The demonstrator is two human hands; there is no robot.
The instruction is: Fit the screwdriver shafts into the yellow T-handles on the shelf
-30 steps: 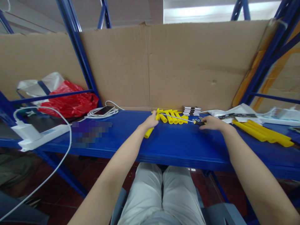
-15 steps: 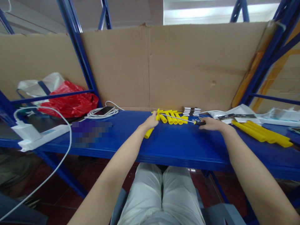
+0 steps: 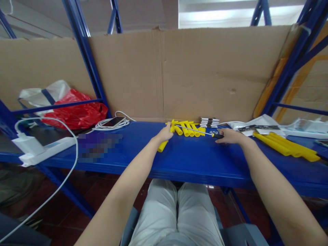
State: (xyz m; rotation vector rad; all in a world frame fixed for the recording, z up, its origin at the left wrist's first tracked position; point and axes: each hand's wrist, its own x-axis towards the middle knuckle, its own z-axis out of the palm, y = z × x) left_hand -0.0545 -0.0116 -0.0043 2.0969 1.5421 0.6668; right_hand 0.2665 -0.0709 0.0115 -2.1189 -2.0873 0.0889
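Note:
My left hand [image 3: 163, 134] grips a yellow plastic tube [image 3: 162, 146] that lies on the blue shelf [image 3: 194, 160], its lower end sticking out below the fist. My right hand [image 3: 229, 135] holds a screwdriver [image 3: 197, 131] by its black and yellow handle. The thin metal shaft runs left, with its tip at the top end of the tube by my left hand. Behind the shaft lies a row of several short yellow tubes [image 3: 189, 127].
A small stack of black and white parts [image 3: 209, 121] stands against the cardboard back wall [image 3: 205, 71]. Long yellow tubes [image 3: 287, 146] and white papers [image 3: 258, 123] lie right. To the left are a phone with white cable [image 3: 114, 122], a red bag [image 3: 74, 111] and a white power strip [image 3: 38, 148].
Both hands stay on the tube and the screwdriver. The view has tilted very slightly; nothing else has visibly moved.

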